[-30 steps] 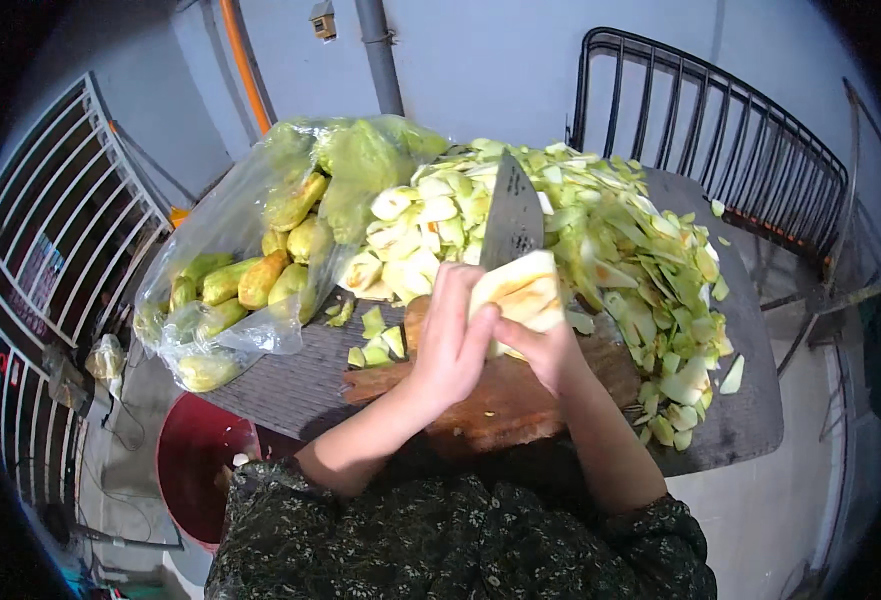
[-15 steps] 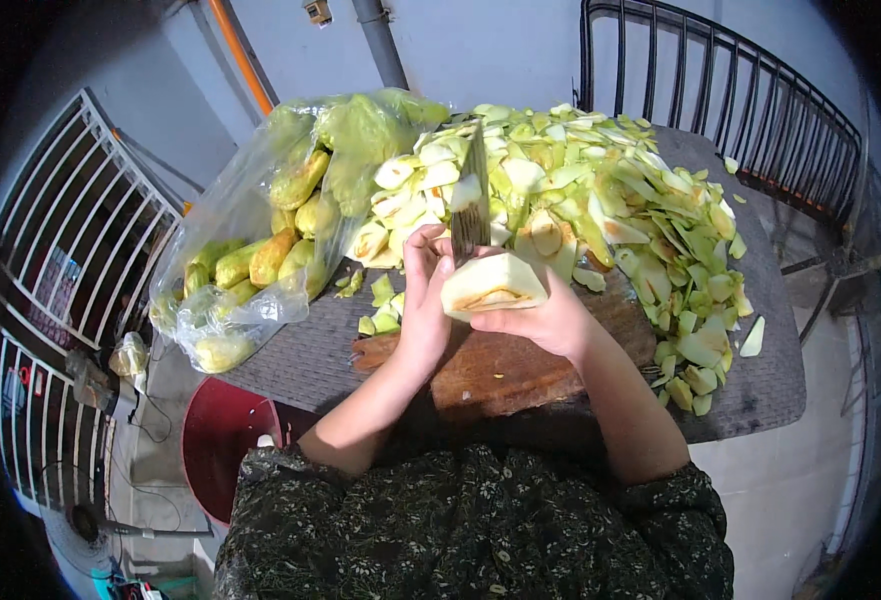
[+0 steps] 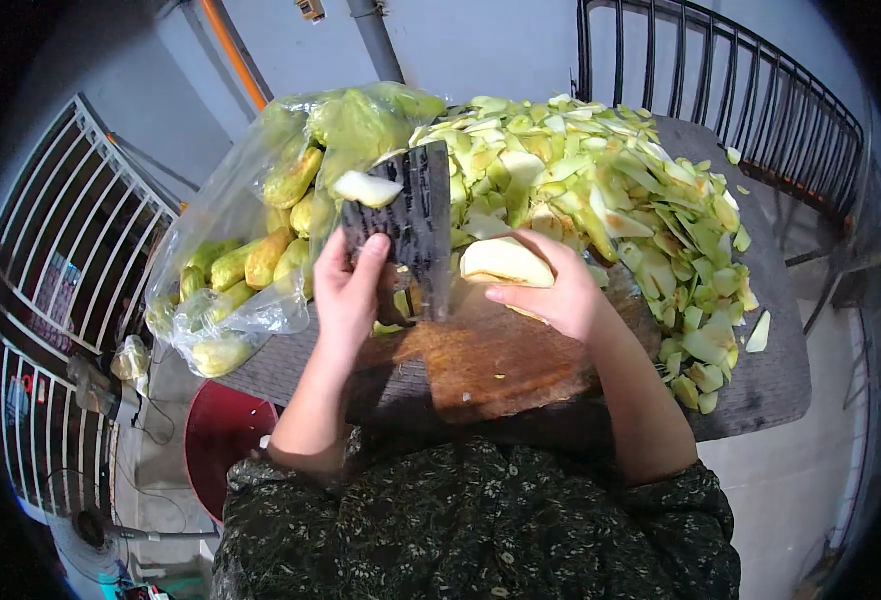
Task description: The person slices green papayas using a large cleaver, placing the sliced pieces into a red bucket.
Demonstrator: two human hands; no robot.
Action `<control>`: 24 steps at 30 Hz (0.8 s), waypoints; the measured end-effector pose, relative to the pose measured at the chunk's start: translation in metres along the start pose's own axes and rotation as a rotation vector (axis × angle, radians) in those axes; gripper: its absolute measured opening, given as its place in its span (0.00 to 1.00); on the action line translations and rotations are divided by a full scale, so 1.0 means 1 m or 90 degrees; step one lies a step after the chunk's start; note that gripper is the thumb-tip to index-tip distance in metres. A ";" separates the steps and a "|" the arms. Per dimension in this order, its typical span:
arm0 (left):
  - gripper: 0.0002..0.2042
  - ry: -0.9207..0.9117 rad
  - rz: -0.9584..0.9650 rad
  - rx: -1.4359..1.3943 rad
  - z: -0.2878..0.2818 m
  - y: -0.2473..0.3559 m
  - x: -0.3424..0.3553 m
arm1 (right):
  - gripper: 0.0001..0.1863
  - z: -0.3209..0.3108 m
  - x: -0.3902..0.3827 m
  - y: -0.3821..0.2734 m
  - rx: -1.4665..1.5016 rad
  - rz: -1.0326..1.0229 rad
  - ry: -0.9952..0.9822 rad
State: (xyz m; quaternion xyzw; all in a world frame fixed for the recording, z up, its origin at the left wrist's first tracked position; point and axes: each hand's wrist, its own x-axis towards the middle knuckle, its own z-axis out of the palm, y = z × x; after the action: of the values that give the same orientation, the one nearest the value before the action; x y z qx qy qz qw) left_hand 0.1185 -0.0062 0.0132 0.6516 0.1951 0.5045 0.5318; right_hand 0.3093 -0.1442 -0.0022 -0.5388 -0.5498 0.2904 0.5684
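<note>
Grey broad-bladed metal knife [image 3: 415, 222]: gripped in your left fingers [image 3: 368, 258]; white slice [image 3: 368, 189] clinging to it.
Pale-yellow peeled vegetable chunk [image 3: 505, 262]: clasped by your right fingers [image 3: 528, 300], above brown wooden board [image 3: 500, 370].

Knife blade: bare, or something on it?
Not bare: a pale slice sits against the dark, wet-streaked knife blade, above the left hand in the head view.

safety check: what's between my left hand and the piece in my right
The head view shows the dark knife blade between left hand and pale piece.
</note>
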 end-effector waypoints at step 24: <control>0.11 -0.105 0.165 0.289 -0.014 0.037 -0.001 | 0.30 -0.002 -0.002 -0.005 0.059 0.024 -0.074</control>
State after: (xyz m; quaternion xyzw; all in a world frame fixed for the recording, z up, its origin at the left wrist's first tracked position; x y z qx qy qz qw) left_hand 0.0956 -0.0140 0.0448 0.8126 0.1738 0.4570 0.3171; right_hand 0.3097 -0.1482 0.0024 -0.5042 -0.5577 0.3573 0.5541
